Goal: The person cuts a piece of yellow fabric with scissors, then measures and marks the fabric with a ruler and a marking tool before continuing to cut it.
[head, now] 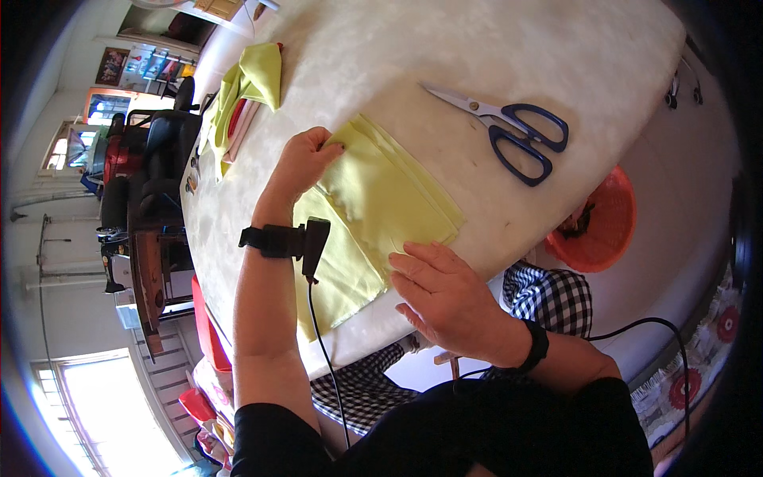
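Note:
A folded piece of yellow-green fabric (pixel 387 191) lies on the pale tabletop (pixel 369 53), its layered edges showing along the upper right side. My left hand (pixel 308 156) pinches its far left corner between thumb and fingers. The near right part of the cloth is under the fingertips of my right hand (pixel 444 292), which rests flat with the fingers a little apart. Beyond the cloth, to the right, lie large scissors (pixel 498 125) with dark blue handles, their blades slightly parted and pointing away to the left. Both wrists wear black straps; the left one carries a small black device with a cable.
More yellow-green cloth (pixel 259 74) with red and pink pieces lies at the table's far left. Small scissors (pixel 191 182) are near the left edge. An orange plastic basket (pixel 614 226) stands below the right edge. A sewing machine (pixel 110 256) stands left, by a black chair (pixel 167 140).

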